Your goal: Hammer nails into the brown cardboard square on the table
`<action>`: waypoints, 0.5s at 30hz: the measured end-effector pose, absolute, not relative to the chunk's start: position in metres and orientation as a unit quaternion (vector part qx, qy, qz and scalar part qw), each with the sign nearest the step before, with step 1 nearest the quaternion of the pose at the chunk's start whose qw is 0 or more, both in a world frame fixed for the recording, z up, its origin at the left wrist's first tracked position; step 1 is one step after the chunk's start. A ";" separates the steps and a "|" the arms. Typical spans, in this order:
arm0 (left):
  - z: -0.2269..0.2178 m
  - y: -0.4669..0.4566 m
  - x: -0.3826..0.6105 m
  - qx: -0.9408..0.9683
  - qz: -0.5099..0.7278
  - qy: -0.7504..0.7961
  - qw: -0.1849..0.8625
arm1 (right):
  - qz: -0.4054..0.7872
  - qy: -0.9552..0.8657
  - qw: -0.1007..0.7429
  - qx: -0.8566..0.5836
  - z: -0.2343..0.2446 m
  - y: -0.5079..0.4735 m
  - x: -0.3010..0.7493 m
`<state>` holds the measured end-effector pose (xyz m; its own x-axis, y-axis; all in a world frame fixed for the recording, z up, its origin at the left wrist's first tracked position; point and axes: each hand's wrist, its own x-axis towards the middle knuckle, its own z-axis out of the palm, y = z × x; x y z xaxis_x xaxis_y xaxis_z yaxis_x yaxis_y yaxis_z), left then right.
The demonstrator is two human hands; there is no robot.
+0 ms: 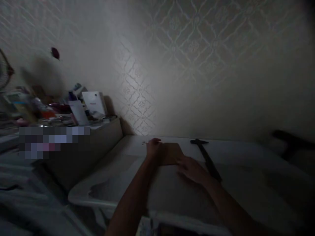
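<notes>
My right hand (193, 171) lay flat, fingers apart, on the near corner of the brown card (173, 153), which sat on the white table (246, 170). My left hand (154, 150) rested on the card's left edge; in the dim light I could not tell whether it gripped. A dark ruler (208, 160) lay just right of the card. Farther left stood a cluttered shelf (105, 131).

Brown card (173, 153) lying flat, far side of white table (246, 170).

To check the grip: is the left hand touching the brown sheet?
Touching. Head view: the left hand rests on the brown sheet, at its left edge.
</notes>
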<state>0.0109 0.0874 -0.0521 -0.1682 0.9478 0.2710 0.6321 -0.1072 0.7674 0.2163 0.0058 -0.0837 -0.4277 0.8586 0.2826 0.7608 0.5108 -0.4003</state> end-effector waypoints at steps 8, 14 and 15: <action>-0.059 0.088 0.012 0.625 0.380 0.624 0.274 | 0.113 -0.827 0.267 -0.482 -0.086 0.005 0.216; -0.060 0.087 0.011 0.640 0.360 0.624 0.267 | 0.120 -0.823 0.264 -0.489 -0.083 0.003 0.216; -0.060 0.086 0.011 0.642 0.355 0.626 0.265 | 0.121 -0.821 0.266 -0.490 -0.082 0.003 0.216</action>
<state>0.0111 0.0865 -0.0600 -0.0351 0.9917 0.1238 0.6145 -0.0763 0.7852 0.2160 0.0033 -0.0822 -0.3789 0.8688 0.3187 0.7398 0.4912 -0.4597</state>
